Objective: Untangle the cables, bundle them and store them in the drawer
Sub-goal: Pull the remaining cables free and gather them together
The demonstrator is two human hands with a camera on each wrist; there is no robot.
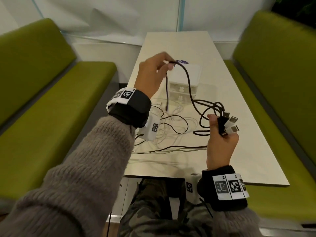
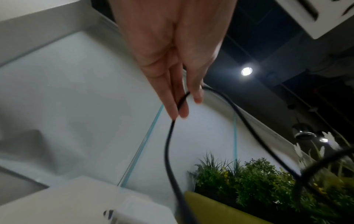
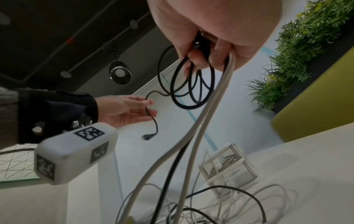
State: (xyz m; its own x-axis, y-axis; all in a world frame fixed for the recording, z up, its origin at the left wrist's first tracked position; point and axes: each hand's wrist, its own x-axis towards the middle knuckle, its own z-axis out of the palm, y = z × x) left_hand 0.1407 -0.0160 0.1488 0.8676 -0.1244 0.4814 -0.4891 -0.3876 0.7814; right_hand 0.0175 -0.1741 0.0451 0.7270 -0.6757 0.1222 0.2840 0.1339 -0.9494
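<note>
Left hand raised above the table, fingers pinching the black cable near its free end, probably to draw it out. Right hand gripping the gathered plugs, loops hanging. White cables tangled before the drawer box.

Long pale table, narrow end toward camera. On it: small white drawer box around mid-table, two drawer fronts facing near edge. Just in front of box, messy tangle of white and black cables spread over tabletop.
</note>
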